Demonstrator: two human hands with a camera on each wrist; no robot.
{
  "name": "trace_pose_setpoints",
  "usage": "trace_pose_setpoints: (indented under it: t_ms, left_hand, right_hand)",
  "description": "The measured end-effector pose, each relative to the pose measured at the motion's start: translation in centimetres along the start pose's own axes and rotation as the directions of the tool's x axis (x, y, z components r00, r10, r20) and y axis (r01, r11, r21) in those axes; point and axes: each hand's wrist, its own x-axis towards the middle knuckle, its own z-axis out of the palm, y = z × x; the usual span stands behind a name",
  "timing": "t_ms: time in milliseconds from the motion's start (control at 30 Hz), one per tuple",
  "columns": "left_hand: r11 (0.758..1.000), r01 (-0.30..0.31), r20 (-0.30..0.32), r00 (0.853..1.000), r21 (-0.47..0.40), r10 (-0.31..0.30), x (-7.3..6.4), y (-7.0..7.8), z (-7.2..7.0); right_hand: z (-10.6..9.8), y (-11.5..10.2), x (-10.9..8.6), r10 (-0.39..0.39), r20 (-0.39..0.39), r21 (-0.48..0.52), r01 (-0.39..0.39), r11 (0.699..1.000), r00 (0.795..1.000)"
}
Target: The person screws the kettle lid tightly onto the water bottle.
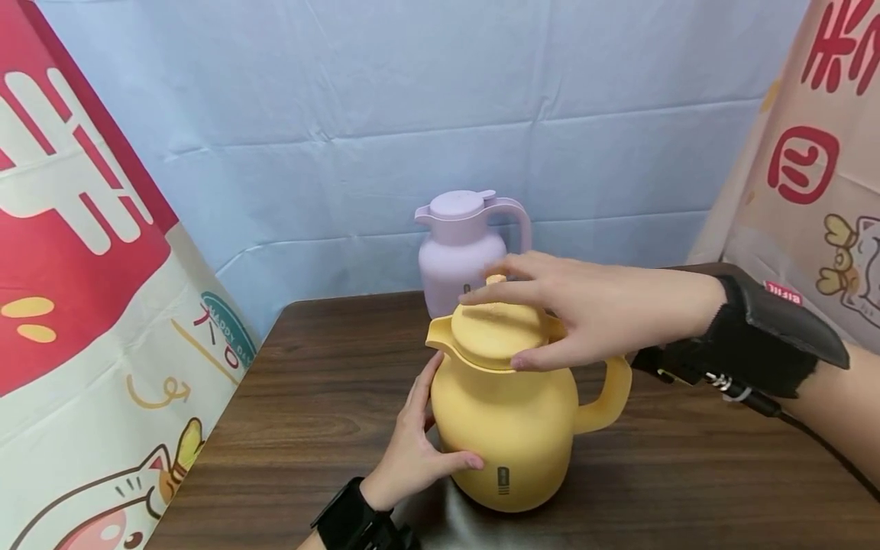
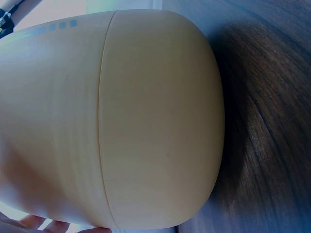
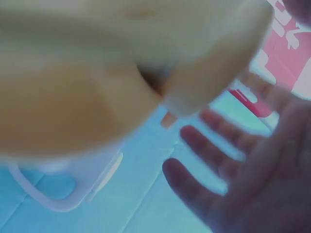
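Observation:
A yellow thermos jug (image 1: 505, 428) stands upright on the wooden table, its spout to the left and handle to the right. My left hand (image 1: 411, 443) holds the jug's lower left side, thumb across the front and fingers around the far side. In the left wrist view the jug's body (image 2: 155, 116) fills most of the picture. Over the jug's round lid (image 1: 502, 332) is my right hand (image 1: 550, 305), its thumb near the rim and its other fingers stretched across the top. The right wrist view shows the right hand's fingers (image 3: 209, 150) spread apart beside the blurred jug top.
Behind the yellow jug stands a lilac jug (image 1: 457, 260), its handle to the right. A pale blue cloth (image 1: 344, 153) hangs behind the table (image 1: 330, 382). Printed sheets hang on the left (image 1: 76, 267) and right (image 1: 811, 153). A cable (image 1: 825, 451) trails from the right wrist camera.

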Motion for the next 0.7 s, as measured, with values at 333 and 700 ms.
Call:
trace_pose_setpoints:
  t_ms: [333, 700]
  left_hand:
    - [1.000, -0.011, -0.005, 1.000, 0.014, 0.011, 0.0, -0.1, 0.1]
    - [1.000, 0.004, -0.002, 1.000, 0.012, -0.004, 0.0, -0.1, 0.0]
  right_hand:
    - [-0.4, 0.4, 0.3, -0.025, 0.110, 0.063, 0.018, 0.998, 0.994]
    - [-0.5, -0.1, 0.7, 0.022, 0.052, -0.055, -0.019, 0.998, 0.998]
